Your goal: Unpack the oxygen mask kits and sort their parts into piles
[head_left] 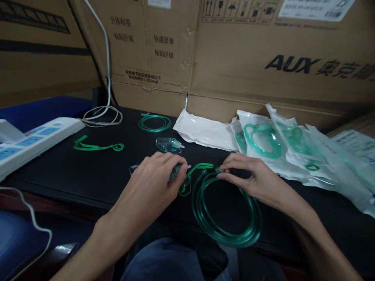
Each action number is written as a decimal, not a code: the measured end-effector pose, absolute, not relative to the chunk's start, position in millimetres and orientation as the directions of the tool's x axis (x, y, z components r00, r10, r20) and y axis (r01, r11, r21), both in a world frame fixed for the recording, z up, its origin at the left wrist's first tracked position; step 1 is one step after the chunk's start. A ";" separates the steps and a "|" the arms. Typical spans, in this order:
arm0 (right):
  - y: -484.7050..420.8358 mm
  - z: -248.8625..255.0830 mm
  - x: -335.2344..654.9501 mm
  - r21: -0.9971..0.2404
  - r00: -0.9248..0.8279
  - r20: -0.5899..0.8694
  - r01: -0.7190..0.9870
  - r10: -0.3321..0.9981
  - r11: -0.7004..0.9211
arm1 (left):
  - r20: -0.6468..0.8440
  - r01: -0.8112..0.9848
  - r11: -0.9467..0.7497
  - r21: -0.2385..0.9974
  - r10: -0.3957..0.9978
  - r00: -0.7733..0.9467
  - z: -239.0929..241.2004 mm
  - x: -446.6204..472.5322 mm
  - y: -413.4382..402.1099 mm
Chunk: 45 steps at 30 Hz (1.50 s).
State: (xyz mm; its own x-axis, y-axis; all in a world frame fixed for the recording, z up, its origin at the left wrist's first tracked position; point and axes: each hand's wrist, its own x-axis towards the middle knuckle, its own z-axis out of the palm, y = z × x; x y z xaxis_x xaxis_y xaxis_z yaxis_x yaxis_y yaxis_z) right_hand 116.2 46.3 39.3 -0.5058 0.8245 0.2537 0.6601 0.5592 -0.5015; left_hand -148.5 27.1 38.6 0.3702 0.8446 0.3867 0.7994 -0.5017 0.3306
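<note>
My left hand [158, 175] is closed around a clear green oxygen mask [179, 176] lying on the black table [88, 171]. A green elastic strap [199, 168] runs from the mask towards my right hand [249, 175]. The right hand's fingers pinch the end of a coil of green tubing [225, 212], which hangs partly over the table's front edge. A second clear mask [169, 144] lies just behind my left hand. Another small coil of green tubing [154, 122] rests farther back.
Sealed bags holding green tubing [272, 144] are piled at the right, with a white pouch [205, 132] beside them. A loose green strap [96, 146] and a white power strip [35, 140] lie at the left. Cardboard boxes [249, 58] wall off the back.
</note>
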 end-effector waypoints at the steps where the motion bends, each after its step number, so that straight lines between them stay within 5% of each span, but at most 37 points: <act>1: 46.1 39.8 116.0 -0.509 -0.501 0.247 0.662 0.830 0.551 | 0.394 0.794 -0.513 0.326 0.837 0.379 39.7 -147.1 27.0; 15: 48.3 37.3 121.9 -0.522 -0.471 0.124 0.718 0.873 0.461 | 0.409 0.804 -0.521 0.285 0.825 0.390 28.0 -146.2 37.2; 20: 47.3 39.2 120.5 -0.546 -0.463 0.078 0.721 0.883 0.427 | 0.533 0.764 -0.600 0.239 0.738 0.413 46.4 -132.3 31.9; 28: 46.6 43.4 119.4 -0.550 -0.462 0.048 0.728 0.885 0.410 | 0.370 0.660 -0.751 -0.032 0.605 0.706 42.3 -110.8 51.7; 35: 49.7 40.2 123.2 -0.576 -0.467 0.061 0.705 0.882 0.414 | 0.298 0.648 -0.761 -0.032 0.611 0.733 32.8 -113.1 61.5; 45: 49.8 40.5 124.3 -0.598 -0.482 0.097 0.671 0.871 0.438 | 0.384 0.560 -0.825 -0.080 0.493 0.781 27.5 -93.1 74.7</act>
